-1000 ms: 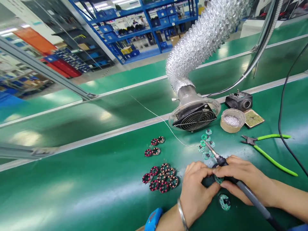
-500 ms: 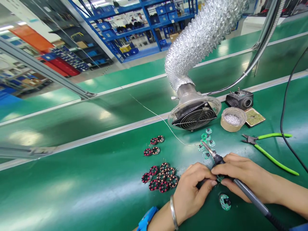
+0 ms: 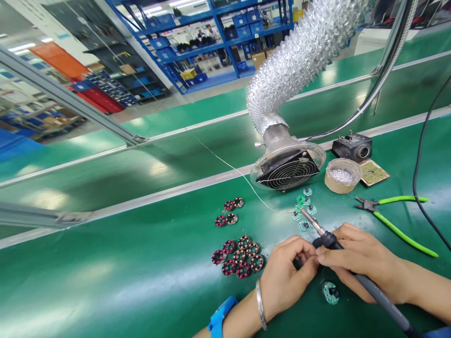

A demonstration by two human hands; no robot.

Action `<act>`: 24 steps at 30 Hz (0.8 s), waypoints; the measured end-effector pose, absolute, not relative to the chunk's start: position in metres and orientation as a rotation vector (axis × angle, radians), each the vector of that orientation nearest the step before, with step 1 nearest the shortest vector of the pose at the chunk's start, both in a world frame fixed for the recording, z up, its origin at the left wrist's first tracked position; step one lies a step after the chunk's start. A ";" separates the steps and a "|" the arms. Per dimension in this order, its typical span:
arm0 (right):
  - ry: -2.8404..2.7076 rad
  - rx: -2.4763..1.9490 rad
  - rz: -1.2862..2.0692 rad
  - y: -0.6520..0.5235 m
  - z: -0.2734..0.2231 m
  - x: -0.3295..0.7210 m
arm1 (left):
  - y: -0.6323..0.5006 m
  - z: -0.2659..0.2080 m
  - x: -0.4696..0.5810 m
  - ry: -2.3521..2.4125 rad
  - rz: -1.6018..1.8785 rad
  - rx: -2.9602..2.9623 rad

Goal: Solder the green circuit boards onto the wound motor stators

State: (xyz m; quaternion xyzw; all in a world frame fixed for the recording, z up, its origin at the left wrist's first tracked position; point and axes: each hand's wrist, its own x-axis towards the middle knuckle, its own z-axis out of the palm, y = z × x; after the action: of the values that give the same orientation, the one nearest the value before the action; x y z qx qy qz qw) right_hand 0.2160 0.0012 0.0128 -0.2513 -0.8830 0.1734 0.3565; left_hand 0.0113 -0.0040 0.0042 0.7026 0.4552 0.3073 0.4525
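Observation:
My right hand is closed around a soldering iron, its metal tip pointing up and away, close to several small green circuit boards. My left hand is closed, thumb against fingers, and meets the right fingertips. Whatever lies between these fingers is mostly hidden; only a dark bit shows. Just below the hands, one round circuit board with a black part on it rests on the green bench. Several small copper-wound coil rings, red and copper-coloured, are grouped left of my left hand.
A fume extractor fan hangs over the bench on a silver duct. Right of it stand a tub of metal shavings, a yellowish sponge tray and a black stand. Green-handled cutters and a black cable lie further right.
Both hands have drawn closer at the fingertips, and the green board glimpsed between them is now hidden. The soldering iron has shifted slightly right with my right hand. The view has moved a little.

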 end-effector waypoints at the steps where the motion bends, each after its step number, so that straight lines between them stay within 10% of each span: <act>1: -2.291 -0.642 0.430 0.001 0.012 0.216 | -0.004 0.005 0.011 1.131 0.751 1.743; 24: -1.950 -1.011 0.514 -0.048 0.038 0.222 | -0.006 -0.001 0.000 1.114 0.770 1.993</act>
State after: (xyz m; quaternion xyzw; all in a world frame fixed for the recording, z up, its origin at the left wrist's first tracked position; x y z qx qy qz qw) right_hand 0.2216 -0.0477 0.0384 -0.4050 -0.7809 0.2059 0.4287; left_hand 0.0003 -0.0057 -0.0005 0.7724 0.4317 0.2984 0.3577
